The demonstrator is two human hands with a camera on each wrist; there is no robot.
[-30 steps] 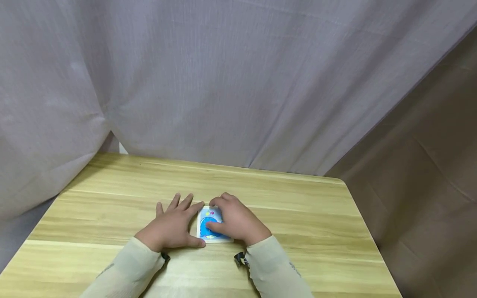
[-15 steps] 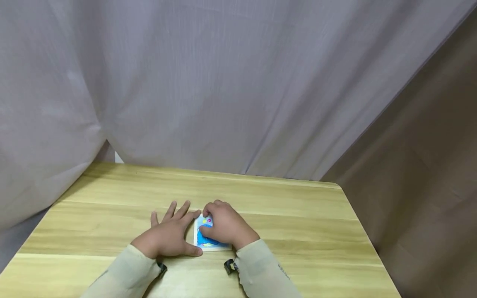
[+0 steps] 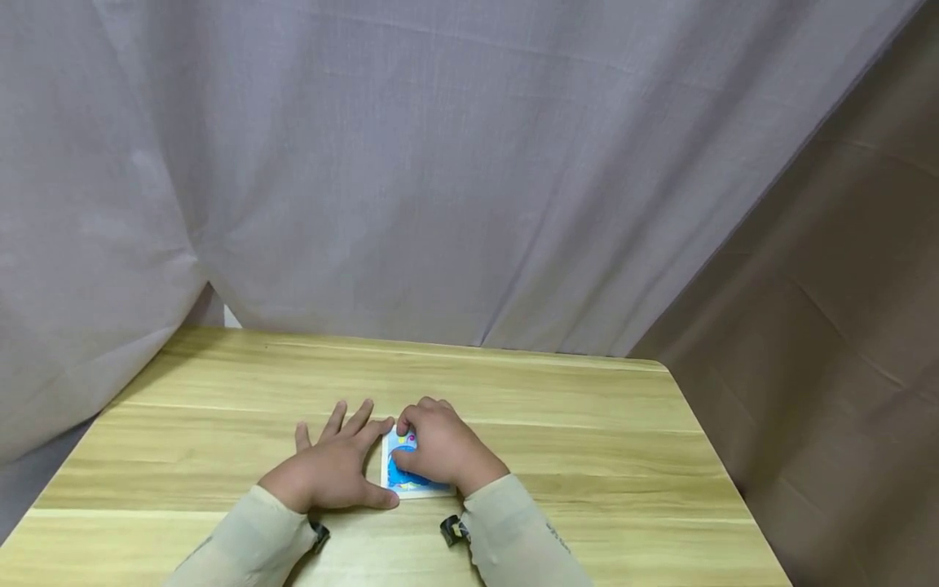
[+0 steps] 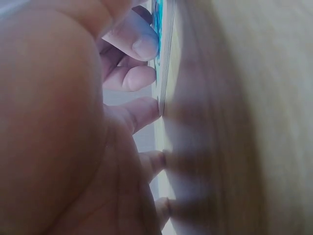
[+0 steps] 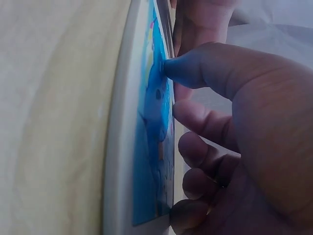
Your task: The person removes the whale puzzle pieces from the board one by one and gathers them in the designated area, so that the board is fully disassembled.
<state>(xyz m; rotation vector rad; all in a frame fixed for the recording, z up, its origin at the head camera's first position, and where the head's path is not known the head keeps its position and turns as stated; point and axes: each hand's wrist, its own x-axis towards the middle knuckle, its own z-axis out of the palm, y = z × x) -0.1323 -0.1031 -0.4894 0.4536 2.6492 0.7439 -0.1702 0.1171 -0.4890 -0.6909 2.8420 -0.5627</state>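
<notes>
A small framed picture board (image 3: 396, 481) with a blue cartoon figure and a pale border lies flat on the wooden table; it looks like a jigsaw puzzle. My left hand (image 3: 333, 471) spreads its fingers along the left side, index fingertip at the far left corner and thumb at the near left corner. Over the right half of the board, my right hand (image 3: 443, 448) curls its fingers, thumb and index fingertips on the picture. In the right wrist view, the thumb (image 5: 188, 71) touches the blue figure. The right hand hides much of the board from the head view.
The light wood table (image 3: 587, 456) extends around both hands. A grey curtain (image 3: 381, 179) hangs behind its far edge, and a brown curtain (image 3: 822, 350) is at the right. Black straps (image 3: 451, 530) show at the wrists.
The head view has tilted slightly, so the table sits lower. My right hand has shifted a little left over the picture, its index finger more curled. My left hand keeps its place at the board's side.
</notes>
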